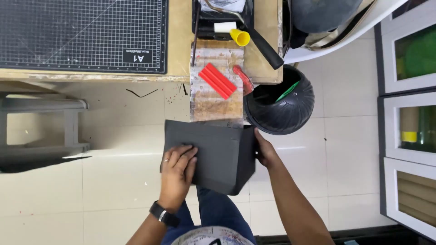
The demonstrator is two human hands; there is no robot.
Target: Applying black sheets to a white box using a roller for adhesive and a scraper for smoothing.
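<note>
Fingers (pixel 184 156) flat on black board (pixel 218 154)

A wooden table (pixel 179 41) fills the upper left, its edge worn and chipped. A dark gridded cutting mat (pixel 81 34) lies flat on it at the left. To the right a stained board (pixel 217 97) rests on the table and juts past its edge, with red strips (pixel 218 80) on it. Behind the board sit a yellow cone (pixel 240 37) and a black-handled tool (pixel 265 47), perhaps a roller. Below, the pale tiled floor (pixel 113 181) carries a black bin (pixel 281 106) just beside the table corner.
</note>
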